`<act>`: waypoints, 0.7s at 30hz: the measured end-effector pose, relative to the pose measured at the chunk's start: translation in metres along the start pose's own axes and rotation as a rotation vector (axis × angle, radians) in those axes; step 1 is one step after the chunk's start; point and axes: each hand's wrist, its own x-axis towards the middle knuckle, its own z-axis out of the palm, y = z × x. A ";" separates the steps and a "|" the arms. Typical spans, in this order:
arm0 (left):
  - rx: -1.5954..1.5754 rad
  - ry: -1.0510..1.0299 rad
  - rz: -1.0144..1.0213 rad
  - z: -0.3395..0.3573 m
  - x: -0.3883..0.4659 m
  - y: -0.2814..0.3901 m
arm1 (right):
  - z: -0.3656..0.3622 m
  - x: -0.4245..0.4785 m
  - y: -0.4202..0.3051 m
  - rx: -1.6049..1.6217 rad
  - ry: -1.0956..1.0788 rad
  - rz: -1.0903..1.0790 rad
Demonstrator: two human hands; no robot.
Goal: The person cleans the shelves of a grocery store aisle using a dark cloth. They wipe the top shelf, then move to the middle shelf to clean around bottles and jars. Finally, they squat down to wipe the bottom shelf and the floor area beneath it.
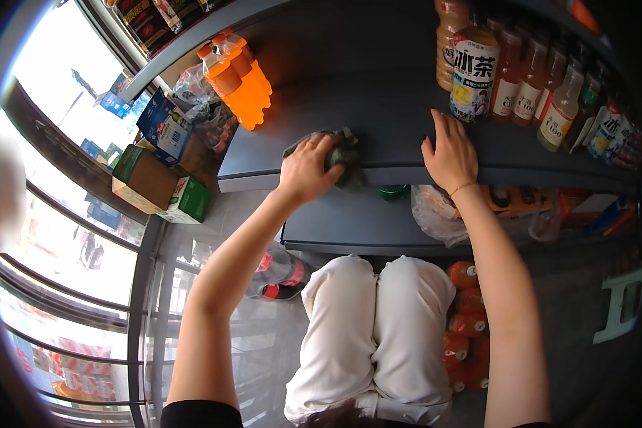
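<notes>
My left hand [309, 167] presses a crumpled dark grey-green cloth [348, 158] onto the dark grey shelf board [390, 144], near its front edge. Part of the cloth hangs over that edge. My right hand [452, 155] rests on the same board with its fingers spread and holds nothing. Just beyond its fingertips stands a large iced tea bottle [473, 77]. Small bottles of pinkish drink [528, 91] stand in rows to its right. Orange soda bottles [238, 80] stand at the board's left end.
A lower shelf [353, 222] holds a plastic bag [438, 214] and packages. Cardboard boxes [147, 179] stand by the window at left. Wrapped cola bottles [281, 273] and orange-red bottles [468, 321] lie beside my knees. A pale green plastic stool [620, 305] is at right.
</notes>
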 end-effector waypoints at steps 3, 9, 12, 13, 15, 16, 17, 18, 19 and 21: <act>-0.119 0.018 0.137 -0.010 -0.018 -0.018 | -0.003 -0.001 0.001 -0.003 -0.005 0.009; -0.244 0.067 -0.193 -0.041 -0.054 -0.113 | -0.002 0.000 0.001 0.024 -0.005 0.007; 0.123 0.248 -0.305 -0.044 -0.061 -0.150 | -0.003 0.000 -0.004 0.038 0.034 -0.027; 0.123 0.209 -0.361 -0.041 -0.060 -0.157 | -0.003 0.000 -0.005 0.046 0.041 -0.033; -0.021 0.130 -0.367 -0.031 -0.042 -0.128 | 0.001 -0.001 0.001 0.036 0.088 -0.059; -0.027 0.066 -0.344 -0.025 -0.031 -0.104 | 0.000 -0.001 0.003 0.030 0.090 -0.063; -0.021 0.027 -0.264 -0.017 -0.029 -0.097 | -0.001 -0.002 0.001 0.035 0.094 -0.073; -0.027 0.011 -0.199 -0.011 -0.018 -0.076 | -0.002 -0.003 0.001 0.035 0.106 -0.075; -0.036 -0.007 -0.131 -0.007 -0.006 -0.059 | -0.002 -0.003 0.002 0.037 0.113 -0.066; -0.048 -0.031 -0.031 0.002 0.019 -0.063 | -0.005 -0.003 0.002 0.037 0.123 -0.069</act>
